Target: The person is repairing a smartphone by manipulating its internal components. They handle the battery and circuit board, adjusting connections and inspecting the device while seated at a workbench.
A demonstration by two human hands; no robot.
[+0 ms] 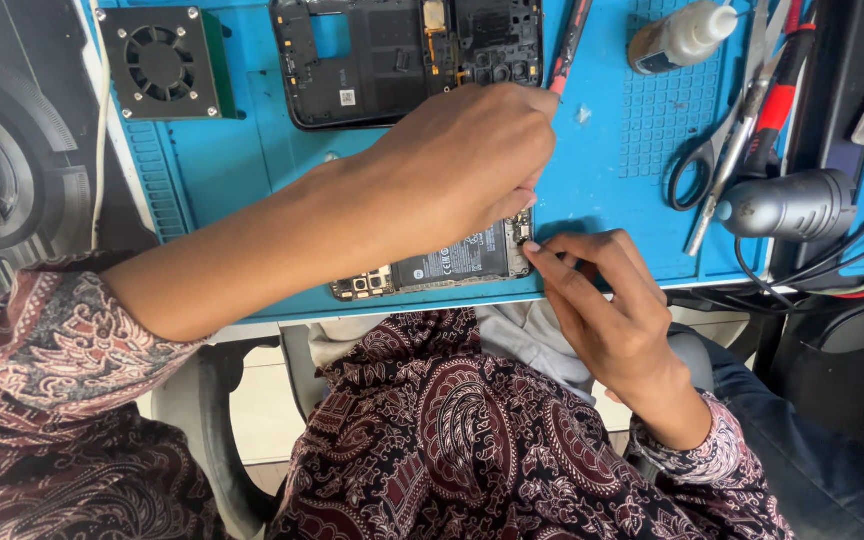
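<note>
Blue repair mat (pixel 592 170): opened phone (pixel 442 262) pinched by right hand (pixel 602 310), left hand (pixel 472 155) closed on screwdriver (pixel 567 45) (back cover (pixel 392 60) already off, internals untouched).

Two opened phones (pixel 452 262) (pixel 407 55), one fan (pixel 160 62), one bottle (pixel 680 38), one pair of scissors (pixel 717 150).

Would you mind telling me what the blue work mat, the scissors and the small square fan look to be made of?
Blue work mat: probably silicone or rubber; matte, with moulded ridges and a dimpled grid.
Scissors: bright metal blades that catch the light, with black handle loops, likely plastic.
Square fan: black housing with a screw at each corner; whether metal or plastic is unclear.
</note>
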